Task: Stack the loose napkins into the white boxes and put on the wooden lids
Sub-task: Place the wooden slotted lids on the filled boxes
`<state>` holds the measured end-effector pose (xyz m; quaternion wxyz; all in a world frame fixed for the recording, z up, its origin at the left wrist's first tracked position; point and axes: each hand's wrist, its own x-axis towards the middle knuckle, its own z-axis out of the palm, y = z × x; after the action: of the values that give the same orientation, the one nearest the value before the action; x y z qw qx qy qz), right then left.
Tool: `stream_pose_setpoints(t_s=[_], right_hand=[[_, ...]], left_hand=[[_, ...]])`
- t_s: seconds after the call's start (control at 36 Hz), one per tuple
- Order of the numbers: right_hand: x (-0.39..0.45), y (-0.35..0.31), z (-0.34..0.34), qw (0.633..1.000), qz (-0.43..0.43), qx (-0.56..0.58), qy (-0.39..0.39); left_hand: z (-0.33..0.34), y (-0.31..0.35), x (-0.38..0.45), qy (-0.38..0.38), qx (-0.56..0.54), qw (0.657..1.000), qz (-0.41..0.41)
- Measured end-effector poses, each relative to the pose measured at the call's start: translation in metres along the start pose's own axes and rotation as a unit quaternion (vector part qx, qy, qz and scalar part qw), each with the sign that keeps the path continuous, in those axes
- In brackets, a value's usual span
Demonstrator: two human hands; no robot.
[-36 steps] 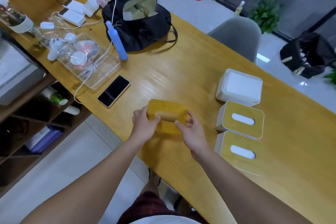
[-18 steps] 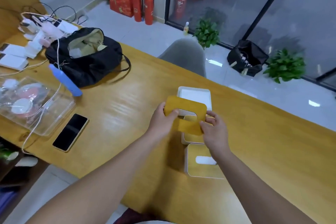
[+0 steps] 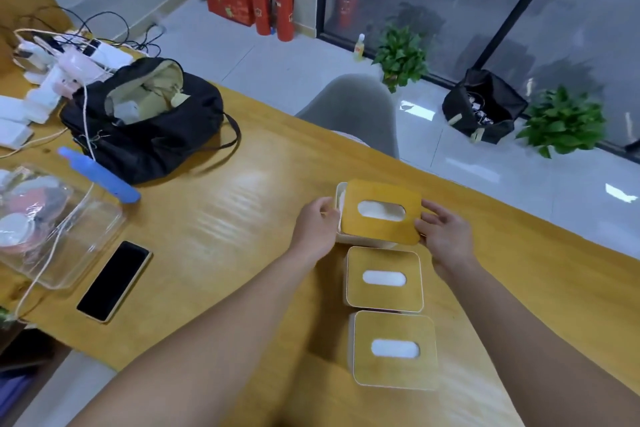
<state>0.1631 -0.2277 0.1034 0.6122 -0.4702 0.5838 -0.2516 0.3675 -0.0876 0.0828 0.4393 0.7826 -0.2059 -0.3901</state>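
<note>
Holding a wooden lid [image 3: 381,211] over the far white box [image 3: 341,215].
Left hand [image 3: 317,225] and right hand [image 3: 445,232] pinch its ends; it seems tilted, not seated.

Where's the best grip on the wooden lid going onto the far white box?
By its two short edges, one hand from each side, as the left hand and right hand do now. The wooden lid is a thin flat plate, so edge pinches probably keep its underside free to seat on the far white box.
</note>
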Motion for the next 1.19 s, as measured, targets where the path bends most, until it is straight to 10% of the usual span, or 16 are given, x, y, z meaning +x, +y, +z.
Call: stream_pose_setpoints(t_s=[0.81, 1.19], right_hand=[[0.040, 0.024, 0.010, 0.984, -0.088, -0.152, 0.026], [0.047, 0.049, 0.011, 0.886, -0.220, -0.406, 0.025]], left_hand=[[0.031, -0.025, 0.019, 0.051, 0.213, 0.971, 0.099], [0.036, -0.032, 0.022, 0.079, 0.346, 0.918, 0.178]])
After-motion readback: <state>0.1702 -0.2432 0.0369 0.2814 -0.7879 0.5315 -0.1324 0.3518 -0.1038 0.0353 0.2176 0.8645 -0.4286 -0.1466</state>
